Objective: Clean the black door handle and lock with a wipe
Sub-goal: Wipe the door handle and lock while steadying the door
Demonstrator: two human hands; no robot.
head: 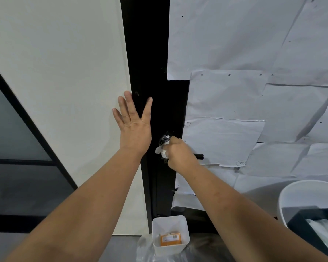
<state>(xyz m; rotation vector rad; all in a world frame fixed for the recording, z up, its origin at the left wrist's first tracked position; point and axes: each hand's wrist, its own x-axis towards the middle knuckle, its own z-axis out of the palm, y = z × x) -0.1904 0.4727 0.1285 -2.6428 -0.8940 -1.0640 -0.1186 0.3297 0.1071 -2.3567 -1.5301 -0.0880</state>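
My right hand (179,153) is closed around a crumpled white wipe (162,146) with dark smudges, pressed against the black door frame (155,72) where the lock sits. The lock itself is hidden behind the wipe and my fingers. Just the tip of the black door handle (200,156) pokes out to the right of my right hand. My left hand (133,122) lies flat with fingers spread, palm against the white wall and the frame's left edge, above and left of the wipe.
White paper sheets (254,91) cover the door to the right. On the floor below stand a small white bin (186,237) holding an orange packet (170,239), and a larger white bucket (292,191) with a black box at the right edge.
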